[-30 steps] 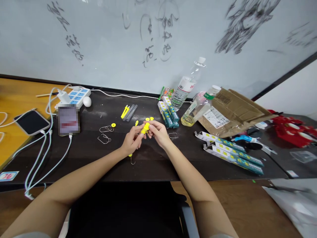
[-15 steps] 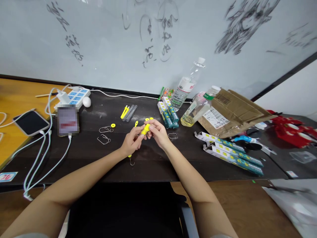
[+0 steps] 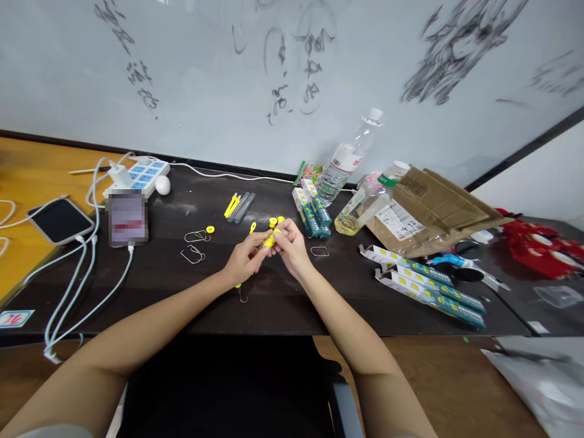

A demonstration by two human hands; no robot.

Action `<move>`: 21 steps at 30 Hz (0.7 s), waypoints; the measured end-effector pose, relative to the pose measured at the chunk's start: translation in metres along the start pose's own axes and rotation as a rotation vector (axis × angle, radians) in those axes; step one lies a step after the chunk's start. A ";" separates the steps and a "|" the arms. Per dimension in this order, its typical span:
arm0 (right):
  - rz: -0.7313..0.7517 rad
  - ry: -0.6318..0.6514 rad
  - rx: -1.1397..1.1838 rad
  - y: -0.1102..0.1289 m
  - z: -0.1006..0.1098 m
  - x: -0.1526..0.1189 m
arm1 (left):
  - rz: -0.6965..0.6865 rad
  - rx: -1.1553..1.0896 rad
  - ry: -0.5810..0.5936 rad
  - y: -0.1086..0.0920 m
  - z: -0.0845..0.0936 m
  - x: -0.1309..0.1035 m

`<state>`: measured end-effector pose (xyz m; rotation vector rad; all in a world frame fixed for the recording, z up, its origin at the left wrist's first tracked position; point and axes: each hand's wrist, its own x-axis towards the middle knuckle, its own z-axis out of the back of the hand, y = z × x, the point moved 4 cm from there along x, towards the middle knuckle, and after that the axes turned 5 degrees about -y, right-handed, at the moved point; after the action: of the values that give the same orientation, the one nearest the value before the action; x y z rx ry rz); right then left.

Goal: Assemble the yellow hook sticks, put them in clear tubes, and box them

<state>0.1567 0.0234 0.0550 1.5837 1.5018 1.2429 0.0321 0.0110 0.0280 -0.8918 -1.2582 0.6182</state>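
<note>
Two bottles [image 3: 359, 198] lean beside a brown package [image 3: 424, 210].

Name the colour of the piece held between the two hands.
The held piece is yellow, seen best in the current head view.

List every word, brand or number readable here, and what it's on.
"?6", red, on the white-and-blue rectangular sticker; first digit unclear.
Too small or blurred: print on the green-and-white cardboard boxes, clear water bottle with white cap, green-banded plastic bottle, white label on the brown parcel.
Black handwriting on the whiteboard: not reliably legible.
Phone screen by the power strip: pixelated.
</note>
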 end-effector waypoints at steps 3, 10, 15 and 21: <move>-0.050 0.074 0.016 0.002 0.003 0.000 | 0.014 -0.014 -0.006 0.000 0.003 0.000; -0.022 0.119 -0.076 -0.001 0.012 0.005 | 0.005 -0.031 0.011 0.003 0.007 -0.001; 0.002 0.052 -0.049 -0.002 0.004 0.003 | -0.016 -0.007 0.032 0.000 0.005 -0.001; -0.022 0.049 0.005 0.000 -0.002 -0.001 | -0.031 -0.021 0.021 0.002 0.006 0.000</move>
<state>0.1552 0.0216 0.0553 1.5459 1.5496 1.2745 0.0268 0.0134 0.0268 -0.8923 -1.2591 0.5710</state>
